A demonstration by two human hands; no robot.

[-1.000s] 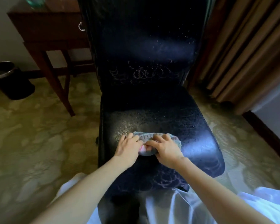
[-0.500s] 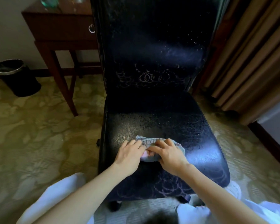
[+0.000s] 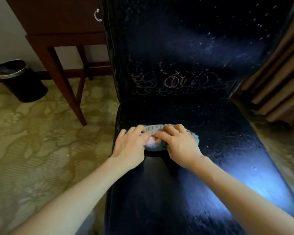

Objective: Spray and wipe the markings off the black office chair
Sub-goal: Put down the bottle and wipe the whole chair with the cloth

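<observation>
The black office chair (image 3: 210, 116) fills the middle of the view, its seat wet with spray droplets. White scribbled markings (image 3: 176, 82) run across the lower backrest, and fainter ones show on the right of the seat. A folded grey-blue cloth (image 3: 155, 146) with a pink patch lies on the left part of the seat. My left hand (image 3: 129, 146) presses on the cloth's left end and my right hand (image 3: 180, 143) on its right end, fingers spread over it.
A dark wooden desk (image 3: 61, 31) with a ring drawer pull stands at the left behind the chair. A black waste bin (image 3: 19, 80) sits by the wall at the far left. Brown curtains (image 3: 278, 73) hang at the right. Patterned green carpet covers the floor.
Both hands have pushed the cloth farther up the seat and to the left. My head has moved closer to the chair, so the seat looks larger.
</observation>
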